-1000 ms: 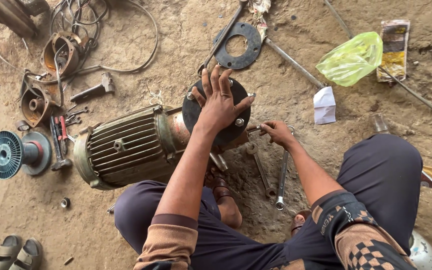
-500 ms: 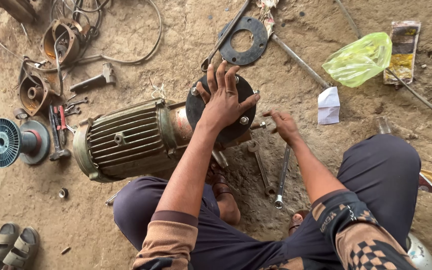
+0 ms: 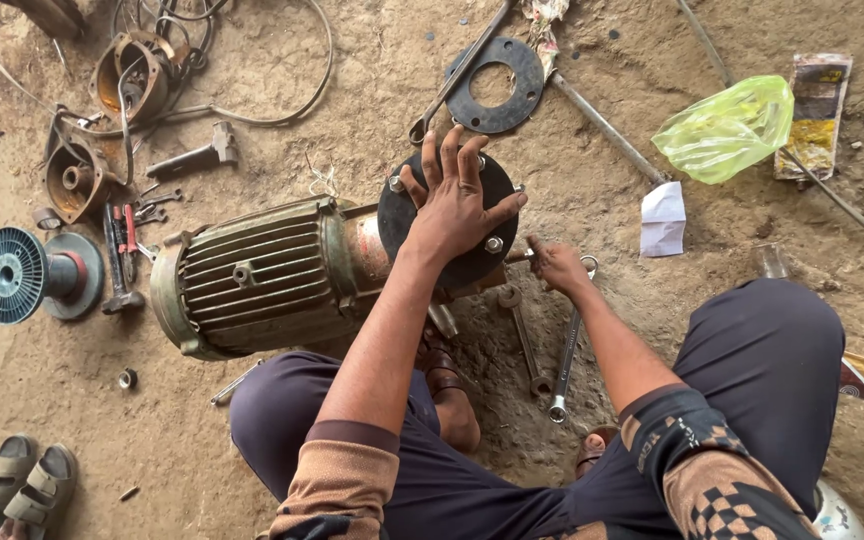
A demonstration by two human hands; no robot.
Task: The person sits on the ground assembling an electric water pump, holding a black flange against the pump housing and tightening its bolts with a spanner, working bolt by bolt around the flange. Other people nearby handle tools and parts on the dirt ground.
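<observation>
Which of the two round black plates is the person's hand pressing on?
The solid plate bolted on the motor's end, under the left hand; the other, ring-shaped plate lies untouched on the dirt.

one ribbed motor (image 3: 252,275), two wrenches (image 3: 522,335), two sandals (image 3: 17,485), one plastic bag (image 3: 727,128)

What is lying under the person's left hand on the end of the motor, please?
The left hand lies flat on a dark round end plate bolted to the ribbed motor. Two bolt heads show at its rim; the plate's centre is covered by the palm.

the motor (image 3: 252,275) lay on the dirt, spool (image 3: 22,275) to its left, ring plate (image 3: 497,85) behind, wrenches (image 3: 547,345) right.
</observation>
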